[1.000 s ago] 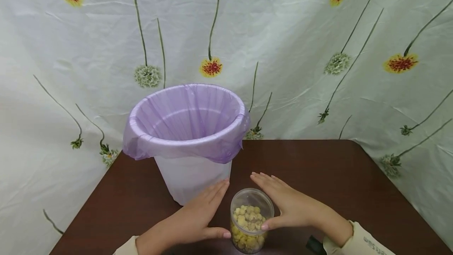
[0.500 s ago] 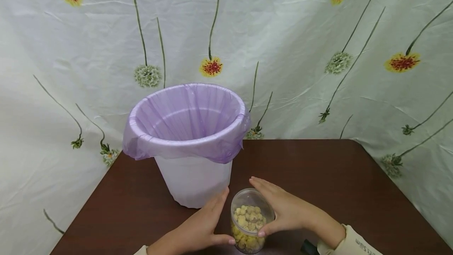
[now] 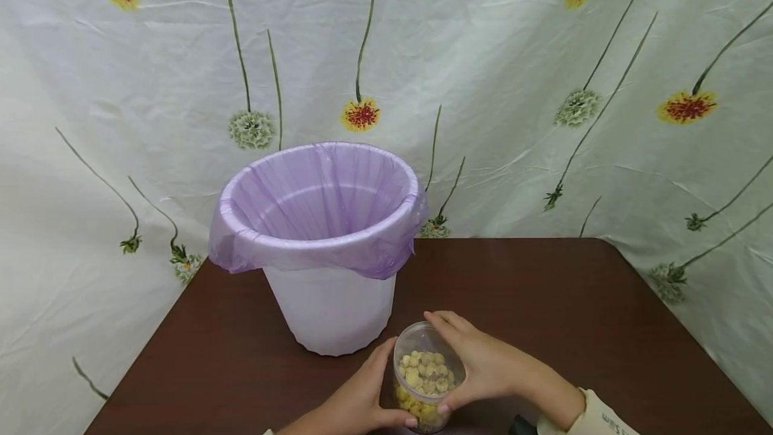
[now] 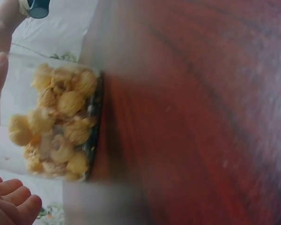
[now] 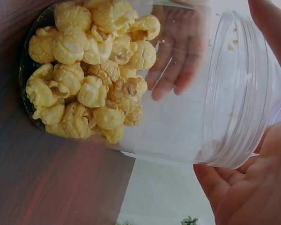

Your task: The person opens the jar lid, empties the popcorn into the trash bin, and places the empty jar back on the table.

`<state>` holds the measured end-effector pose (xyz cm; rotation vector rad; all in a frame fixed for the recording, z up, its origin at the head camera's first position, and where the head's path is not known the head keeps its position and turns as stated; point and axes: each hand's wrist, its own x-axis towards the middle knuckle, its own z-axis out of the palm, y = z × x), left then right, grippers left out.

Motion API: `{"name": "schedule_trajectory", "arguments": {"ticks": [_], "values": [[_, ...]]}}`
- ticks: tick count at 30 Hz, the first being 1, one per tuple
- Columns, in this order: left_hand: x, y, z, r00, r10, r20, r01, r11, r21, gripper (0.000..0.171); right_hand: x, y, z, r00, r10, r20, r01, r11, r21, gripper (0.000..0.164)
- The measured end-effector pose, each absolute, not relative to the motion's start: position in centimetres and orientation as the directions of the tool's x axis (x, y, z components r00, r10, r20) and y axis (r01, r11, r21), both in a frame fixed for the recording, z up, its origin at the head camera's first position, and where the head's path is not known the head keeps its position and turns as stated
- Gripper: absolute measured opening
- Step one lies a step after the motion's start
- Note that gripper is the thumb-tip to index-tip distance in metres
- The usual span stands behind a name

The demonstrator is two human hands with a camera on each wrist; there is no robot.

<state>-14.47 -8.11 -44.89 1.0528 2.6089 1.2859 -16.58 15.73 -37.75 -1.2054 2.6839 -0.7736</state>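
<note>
A clear plastic jar [image 3: 419, 340] stands on the dark table, part filled with round yellow popcorn [image 3: 427, 373]. From the left side my left hand [image 3: 361, 398] cups it, thumb across the lower front and fingers along the side. My right hand [image 3: 486, 362] holds it from the right, thumb low at the front, fingers round the far side near the rim. In the right wrist view the jar's threaded rim [image 5: 234, 89] appears by the right fingers [image 5: 218, 187]; left fingers show through the wall. The left wrist view has left fingers [image 4: 18, 201] beside the popcorn [image 4: 61, 126].
A white bin [image 3: 338, 314] lined with a purple bag [image 3: 326, 257] stands behind and left of the jar. A floral cloth [image 3: 495, 86] hangs behind the brown table [image 3: 531, 287]. A dark object [image 3: 522, 425] lies by the right sleeve [image 3: 594, 415].
Both hands have closed in on the jar: the left moved right until its thumb crossed the jar's front, and the right moved slightly left with its fingers curling. Bin and jar stay put.
</note>
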Motion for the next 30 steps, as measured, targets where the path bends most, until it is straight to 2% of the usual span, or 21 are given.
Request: {"name": "schedule_trajectory", "arguments": {"ticks": [6,15,20,30], "values": [[-14.2,-7.6,-45.3,-0.741,0.584,0.331,0.606,0.371,0.704,0.099,-16.5,15.6,-37.9,-0.678,-0.718,0.156,-0.691,0.551,-0.467,0.108],[-13.7,-7.3,-45.1,-0.759,0.529,0.379,0.61,0.376,0.698,0.1,-16.1,15.3,-38.2,-0.654,-0.713,0.253,-0.74,0.531,-0.413,0.104],[-13.4,-7.0,-44.7,-0.768,0.491,0.412,0.617,0.392,0.683,0.105,-15.9,15.1,-38.3,-0.622,-0.713,0.325,-0.773,0.491,-0.402,0.104],[-13.2,-6.7,-44.1,-0.712,0.42,0.563,0.702,0.457,0.546,0.104,-15.4,15.1,-38.7,-0.567,-0.705,0.427,-0.815,0.403,-0.416,0.102]]}}
